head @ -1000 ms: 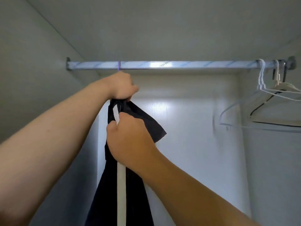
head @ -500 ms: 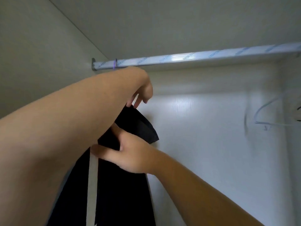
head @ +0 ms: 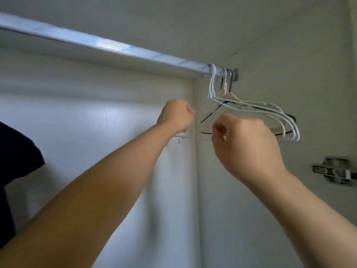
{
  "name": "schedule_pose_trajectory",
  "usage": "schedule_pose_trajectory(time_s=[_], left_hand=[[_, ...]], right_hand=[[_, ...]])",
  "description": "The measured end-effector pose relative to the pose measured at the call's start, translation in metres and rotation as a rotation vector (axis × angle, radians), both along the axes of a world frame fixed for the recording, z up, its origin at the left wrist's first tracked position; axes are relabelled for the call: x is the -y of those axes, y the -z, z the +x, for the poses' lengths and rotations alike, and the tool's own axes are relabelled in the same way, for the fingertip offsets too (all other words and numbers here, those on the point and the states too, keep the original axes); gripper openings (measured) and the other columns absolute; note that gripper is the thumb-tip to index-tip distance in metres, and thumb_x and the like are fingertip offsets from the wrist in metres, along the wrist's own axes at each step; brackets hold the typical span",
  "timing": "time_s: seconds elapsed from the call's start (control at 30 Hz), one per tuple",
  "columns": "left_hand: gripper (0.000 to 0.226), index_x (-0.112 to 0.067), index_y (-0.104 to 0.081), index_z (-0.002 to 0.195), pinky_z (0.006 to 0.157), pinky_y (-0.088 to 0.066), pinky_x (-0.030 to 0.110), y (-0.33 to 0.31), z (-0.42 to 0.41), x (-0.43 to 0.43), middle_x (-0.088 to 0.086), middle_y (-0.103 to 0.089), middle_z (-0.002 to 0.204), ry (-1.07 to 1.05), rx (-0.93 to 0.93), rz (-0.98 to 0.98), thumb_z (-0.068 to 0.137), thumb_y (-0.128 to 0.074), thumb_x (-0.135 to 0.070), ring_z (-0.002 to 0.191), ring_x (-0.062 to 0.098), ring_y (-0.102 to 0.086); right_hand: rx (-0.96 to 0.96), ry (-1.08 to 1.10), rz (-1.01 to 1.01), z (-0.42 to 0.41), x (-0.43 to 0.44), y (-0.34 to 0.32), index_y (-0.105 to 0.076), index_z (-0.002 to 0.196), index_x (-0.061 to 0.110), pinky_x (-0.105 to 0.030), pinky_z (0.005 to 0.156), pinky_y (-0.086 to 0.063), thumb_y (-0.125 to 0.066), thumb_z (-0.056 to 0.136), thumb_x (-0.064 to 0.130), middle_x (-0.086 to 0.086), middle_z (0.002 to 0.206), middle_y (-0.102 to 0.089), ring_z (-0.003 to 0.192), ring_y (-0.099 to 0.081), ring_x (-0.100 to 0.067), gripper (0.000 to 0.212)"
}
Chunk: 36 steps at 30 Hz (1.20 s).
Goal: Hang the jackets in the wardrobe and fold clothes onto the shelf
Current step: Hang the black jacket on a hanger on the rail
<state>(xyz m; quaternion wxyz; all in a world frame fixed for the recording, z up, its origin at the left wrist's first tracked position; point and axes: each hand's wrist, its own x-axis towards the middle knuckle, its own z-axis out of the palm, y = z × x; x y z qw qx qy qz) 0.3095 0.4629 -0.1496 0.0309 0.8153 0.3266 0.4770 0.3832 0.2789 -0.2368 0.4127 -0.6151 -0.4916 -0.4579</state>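
Wardrobe rail (head: pixel 116 46) holds bunched hangers (head: pixel 233 97) at right; jacket (head: pixel 17 161) is far left. Left hand (head: pixel 175 117) and right hand (head: pixel 245 144) curl fingers round one white hanger (head: pixel 193 137); tangled hooks could drag neighbours off.

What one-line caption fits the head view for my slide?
The left hand and right hand grip a thin white wire hanger hung at the right end of the plastic-wrapped metal wardrobe rail.

Home wardrobe (head: pixel 100 155): rail (head: pixel 96 42), hangers (head: pixel 249 110).

Hands (head: pixel 176 117) (head: pixel 245 144) left jacket (head: pixel 17 161) (far left), now gripping white hanger (head: pixel 211 86).
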Motion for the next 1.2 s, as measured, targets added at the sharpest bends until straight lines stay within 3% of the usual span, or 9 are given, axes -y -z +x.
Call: schedule_pose_trajectory(time_s=[0.1,0.2,0.3,0.57,0.7,0.83,1.0,1.13,1.2], left_hand=[[0.012,-0.023,-0.066,0.095,0.083,-0.055,0.034,0.006,0.018,-0.013,0.002,-0.070,0.100,-0.034,0.128,0.245,0.091,-0.067,-0.034,0.094,0.027,-0.066],[0.040,-0.019,-0.058,0.126,0.091,-0.049,0.037,0.006,0.031,-0.026,0.005,-0.059,0.127,0.014,0.113,0.331,0.091,-0.071,-0.036,0.110,0.029,-0.060],[0.050,-0.018,-0.054,0.138,0.097,-0.045,0.037,0.004,0.043,-0.036,0.007,-0.058,0.136,0.079,0.089,0.346,0.094,-0.068,-0.035,0.119,0.030,-0.057],[0.018,-0.019,-0.071,0.111,0.081,-0.053,0.037,-0.004,0.059,-0.038,0.008,-0.071,0.108,0.166,0.186,0.353,0.097,-0.062,-0.026,0.096,0.033,-0.064],[0.013,-0.015,-0.072,0.100,0.072,-0.048,0.033,-0.011,0.056,-0.043,0.009,-0.070,0.099,0.188,0.255,0.370,0.098,-0.061,-0.020,0.088,0.030,-0.063],[0.014,-0.011,-0.070,0.098,0.071,-0.046,0.034,-0.027,0.047,-0.038,0.010,-0.067,0.098,0.205,0.337,0.437,0.100,-0.058,-0.017,0.086,0.030,-0.060],[0.013,-0.011,-0.069,0.098,0.073,-0.046,0.036,-0.041,0.039,-0.025,0.010,-0.066,0.102,0.227,0.396,0.494,0.099,-0.057,-0.017,0.088,0.032,-0.060],[0.014,-0.013,-0.067,0.101,0.071,-0.048,0.038,-0.041,0.031,-0.021,0.007,-0.066,0.103,0.223,0.365,0.595,0.101,-0.056,-0.022,0.087,0.030,-0.060],[0.016,-0.014,-0.067,0.103,0.068,-0.047,0.037,-0.038,0.025,-0.019,0.006,-0.066,0.104,0.212,0.349,0.648,0.102,-0.055,-0.025,0.085,0.028,-0.059]], right_hand=[[0.191,0.294,0.040,0.039,0.003,-0.030,-0.068,0.085,0.011,-0.031,0.055,-0.032,-0.063,0.078,0.009,-0.009,0.078,-0.064,0.073,-0.049,-0.033,0.009],[0.298,0.526,-0.050,0.068,0.000,-0.046,-0.069,0.084,0.009,-0.033,0.063,-0.027,-0.071,0.069,0.008,-0.011,0.081,-0.063,0.081,-0.053,-0.036,0.015],[0.385,0.669,-0.114,0.079,0.000,-0.056,-0.066,0.074,0.010,-0.034,0.064,-0.024,-0.077,0.063,0.013,-0.010,0.078,-0.061,0.081,-0.053,-0.034,0.015],[0.422,0.745,-0.186,0.086,-0.002,-0.062,-0.065,0.064,0.011,-0.032,0.060,-0.025,-0.075,0.056,0.001,-0.008,0.068,-0.059,0.071,-0.055,-0.032,0.016],[0.344,0.727,-0.184,0.082,0.001,-0.064,-0.065,0.091,0.011,-0.034,0.065,-0.029,-0.064,0.072,0.003,-0.008,0.088,-0.063,0.084,-0.057,-0.034,0.021],[0.245,0.768,-0.162,0.070,0.001,-0.069,-0.051,0.104,0.016,-0.035,0.068,-0.028,-0.068,0.070,0.006,-0.006,0.092,-0.065,0.088,-0.056,-0.033,0.039],[0.181,0.727,-0.072,0.064,0.008,-0.069,-0.043,0.111,0.015,-0.038,0.071,-0.029,-0.051,0.076,0.000,-0.010,0.097,-0.060,0.085,-0.058,-0.035,0.039],[0.135,0.648,-0.084,0.079,0.015,-0.064,-0.041,0.114,0.020,-0.036,0.067,-0.033,-0.062,0.079,0.001,-0.008,0.098,-0.058,0.067,-0.054,-0.033,0.046],[0.135,0.615,-0.061,0.087,0.017,-0.060,-0.044,0.111,0.021,-0.036,0.065,-0.033,-0.065,0.087,0.009,-0.006,0.097,-0.060,0.064,-0.050,-0.031,0.035]])
